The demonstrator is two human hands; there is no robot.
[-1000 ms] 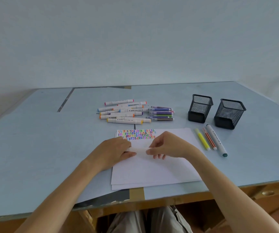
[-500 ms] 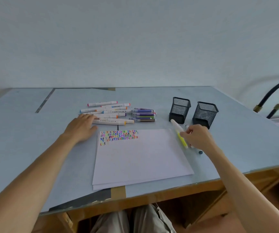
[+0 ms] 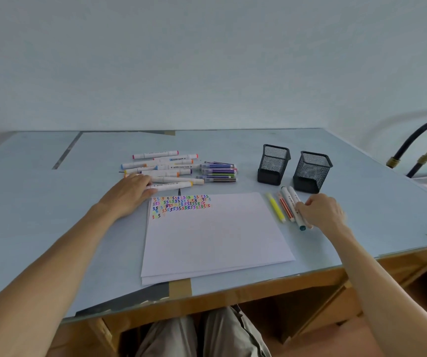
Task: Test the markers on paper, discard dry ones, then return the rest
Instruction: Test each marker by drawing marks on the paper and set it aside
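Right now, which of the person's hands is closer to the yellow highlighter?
The right hand. It sits just to the right of the yellow highlighter, on the markers lying beside it. The left hand is across the paper, resting on the white marker pile.

A pale blue surface (image 3: 53, 228) with a wooden front edge stands against a plain light wall (image 3: 207, 60). Brown tape (image 3: 180, 287) patches its near edge, and curved dark metal bars (image 3: 423, 140) rise at far right.

White markers (image 3: 167, 171) piled flat behind paper (image 3: 215, 233); 4 more (image 3: 285, 206) lie right of it; scribbles top-left.
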